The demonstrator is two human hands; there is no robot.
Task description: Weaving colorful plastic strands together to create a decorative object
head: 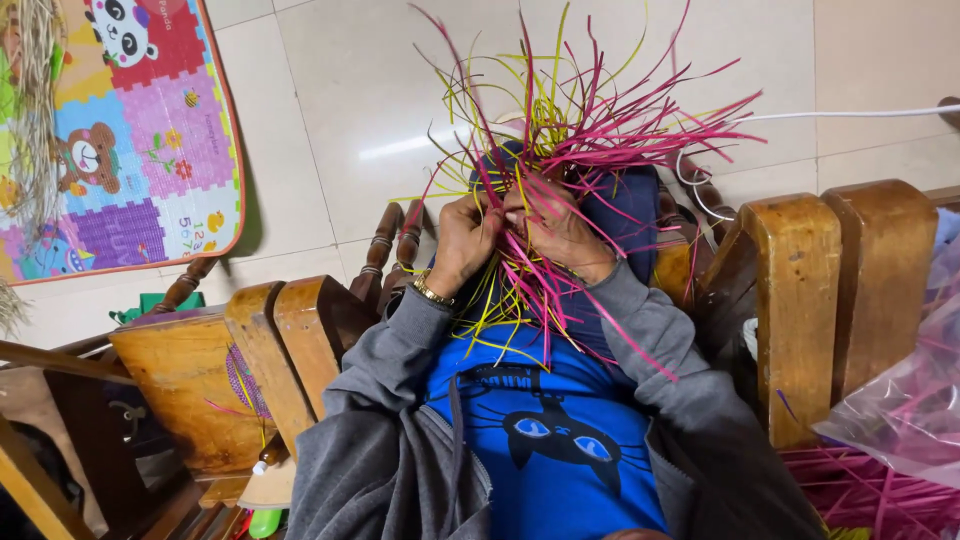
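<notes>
Where the weave is worked in the lap, between the wooden armrests (800, 290), the step is judged best done by keeping each strand taut and pressed close before another is crossed. The left hand (462, 243), a gold watch (432, 292) at its wrist, is curled shut on the pink and yellow strips (560, 150); the right hand (560, 235) is likewise pinched closed on them. The bundle is held at the scene's centre, over the knees. Its long axis runs near to far, the loose ends fanning outward toward the tiled floor (340, 110), beyond which a play mat (150, 150) lies far left.
</notes>
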